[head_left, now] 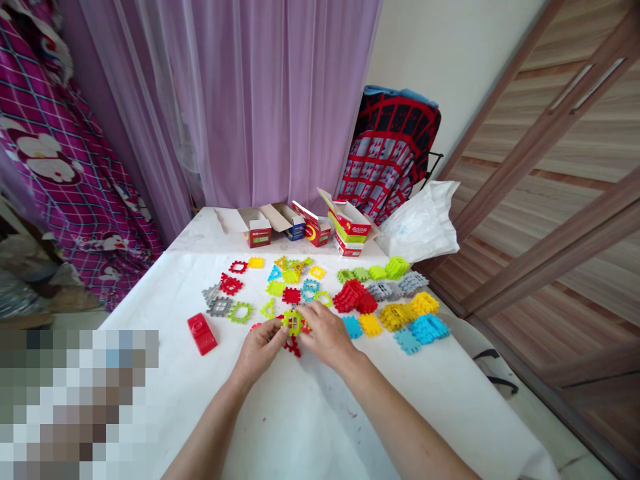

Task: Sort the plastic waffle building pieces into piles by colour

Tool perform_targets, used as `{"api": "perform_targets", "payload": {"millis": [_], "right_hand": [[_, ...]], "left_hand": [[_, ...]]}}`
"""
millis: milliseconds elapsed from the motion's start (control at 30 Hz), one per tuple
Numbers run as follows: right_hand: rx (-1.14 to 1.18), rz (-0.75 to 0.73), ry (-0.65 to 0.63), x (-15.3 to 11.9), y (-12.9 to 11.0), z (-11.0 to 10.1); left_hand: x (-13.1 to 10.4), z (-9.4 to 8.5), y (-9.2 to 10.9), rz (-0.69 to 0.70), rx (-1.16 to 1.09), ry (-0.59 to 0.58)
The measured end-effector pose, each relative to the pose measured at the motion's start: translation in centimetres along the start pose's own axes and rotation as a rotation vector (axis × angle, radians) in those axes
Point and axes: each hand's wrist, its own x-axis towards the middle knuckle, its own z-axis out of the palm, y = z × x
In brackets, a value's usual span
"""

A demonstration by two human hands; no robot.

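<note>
Near the middle of the white table, my left hand (261,345) and my right hand (324,331) hold a yellow-green plastic piece (292,323) between them, fingers closed on its two sides. Red pieces (293,347) show just below and beside it; whether they are joined to it I cannot tell. Beyond the hands lie a flat red square piece (291,295), a yellow-green triangular piece (268,308) and blue frame pieces (311,289). To the left are a yellow-green frame (241,313) and a grey piece (219,307).
Stacks of red (353,297), yellow (395,317) and blue pieces (429,329) stand on the right. A red plastic object (203,334) lies at left. Open boxes (350,227) line the back of the white table (280,413), beside a white bag (423,223).
</note>
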Motion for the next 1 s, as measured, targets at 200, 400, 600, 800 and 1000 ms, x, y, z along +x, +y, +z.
{"api": "perform_targets", "payload": {"millis": [200,400,600,800,1000], "right_hand": [[-0.136,0.025,0.070,1.6,4.9,-6.3],[-0.357,0.157,0.036,5.9,13.4,-12.8],[-0.497,0.119,-0.187,9.4,18.1,-11.5],[-0.516,0.115,-0.270,11.0,19.4,-9.0],[-0.523,0.080,-0.327,11.7,20.8,-7.3]], "left_hand": [[0.0,-1.0,0.3,0.001,0.106,0.157],[0.6,-2.1,-1.2,0.070,0.220,0.321],[0.7,-3.1,-2.1,0.141,0.339,0.473],[0.8,-4.0,-2.3,0.129,0.380,0.492],[0.7,-3.7,-2.0,0.093,0.350,0.449]]}}
